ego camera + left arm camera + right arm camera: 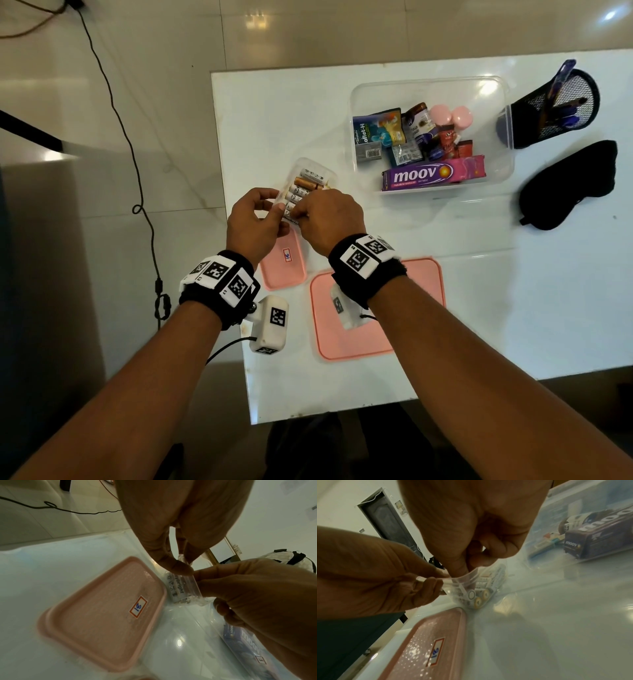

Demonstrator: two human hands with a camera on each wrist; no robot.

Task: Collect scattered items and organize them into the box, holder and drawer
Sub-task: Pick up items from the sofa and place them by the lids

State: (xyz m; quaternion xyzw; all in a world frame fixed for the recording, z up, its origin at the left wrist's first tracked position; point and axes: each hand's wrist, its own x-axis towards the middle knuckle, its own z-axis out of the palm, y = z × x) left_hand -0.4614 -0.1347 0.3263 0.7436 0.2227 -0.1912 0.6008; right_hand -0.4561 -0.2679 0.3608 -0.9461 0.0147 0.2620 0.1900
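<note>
A small clear battery box (308, 180) holding several batteries (478, 595) sits tilted near the table's left edge. My left hand (275, 202) pinches its near rim (428, 580). My right hand (301, 213) grips the same end, thumb (460, 568) dipped inside the wall. In the left wrist view both hands meet on the battery box (181, 589). Its small pink lid (282, 265) lies flat just below the hands. The big clear box (496, 178) at back right holds a purple Moov carton (433, 173) and several small packets. A black mesh holder (534, 120) with pens stands at far right.
A large pink lid (404, 329) lies under my right forearm near the front edge. A black eye mask (568, 185) rests at the right. The table's left edge (226, 212) runs beside my left hand, with a black cable (137, 178) on the floor beyond.
</note>
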